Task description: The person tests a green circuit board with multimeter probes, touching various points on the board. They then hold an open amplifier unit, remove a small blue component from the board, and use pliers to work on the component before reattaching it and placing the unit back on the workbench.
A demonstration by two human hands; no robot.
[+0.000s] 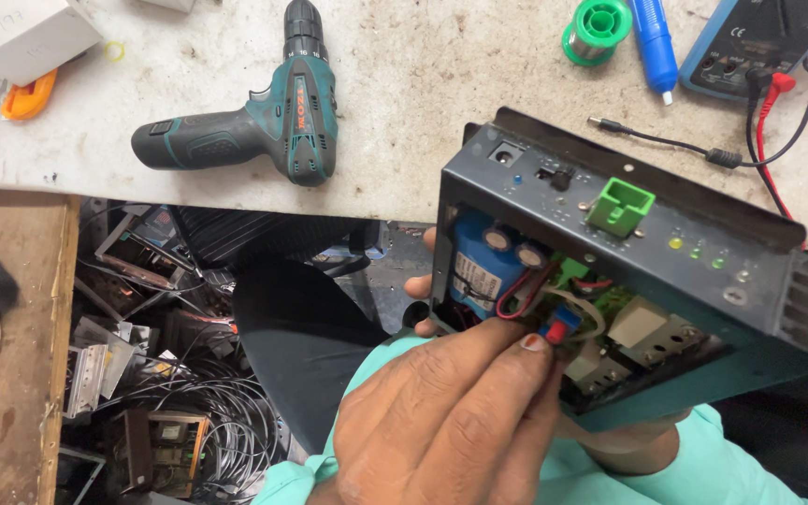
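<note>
Our right hand [451, 421] pinches the red-blue connector [558, 329] inside the open metal power unit [610, 281]. Left hand [420, 285], mostly hidden, grips the unit's left end; its long axis runs rightward, away from us.

I look down on an electronics repair workshop: a cordless drill [254, 126], solder spool [596, 30] and multimeter [759, 42] lie on the scuffed table [423, 112], scrap circuit boards and wire [161, 374] heaped beneath.

Left hand [423, 290] grips open dark metal electronics box [666, 271] from beneath | right hand [451, 421] fingertips [537, 344] pinch red-blue connector [558, 329] inside | cordless drill [254, 126] lies on workbench [423, 84] beyond
</note>
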